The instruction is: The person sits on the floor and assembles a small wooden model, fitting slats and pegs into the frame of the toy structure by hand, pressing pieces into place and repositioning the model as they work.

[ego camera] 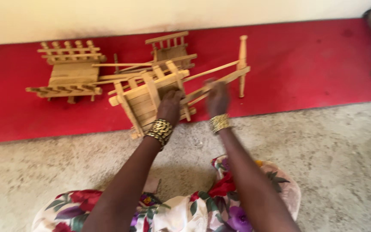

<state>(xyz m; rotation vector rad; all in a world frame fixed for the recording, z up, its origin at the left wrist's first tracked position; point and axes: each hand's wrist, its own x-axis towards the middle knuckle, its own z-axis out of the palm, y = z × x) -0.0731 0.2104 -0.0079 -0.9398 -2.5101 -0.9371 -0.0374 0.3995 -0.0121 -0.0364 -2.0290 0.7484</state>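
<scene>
Left hand (169,106) clamped the tipped small wooden chair (149,96) to steady it on the red mat (305,64), while right hand (217,98), blurred, closed on a loose slat frame (220,76).

A home craft spot on the floor — small handmade wooden furniture frames (144,92) lie on a red mat (305,64) beside bare concrete (331,163), a plain cream wall (108,17) behind the mat.

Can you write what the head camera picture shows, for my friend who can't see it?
A person's left hand and blurred right hand touch a tipped small wooden chair on a red carpet. Another small wooden chair lies to the left.
</scene>
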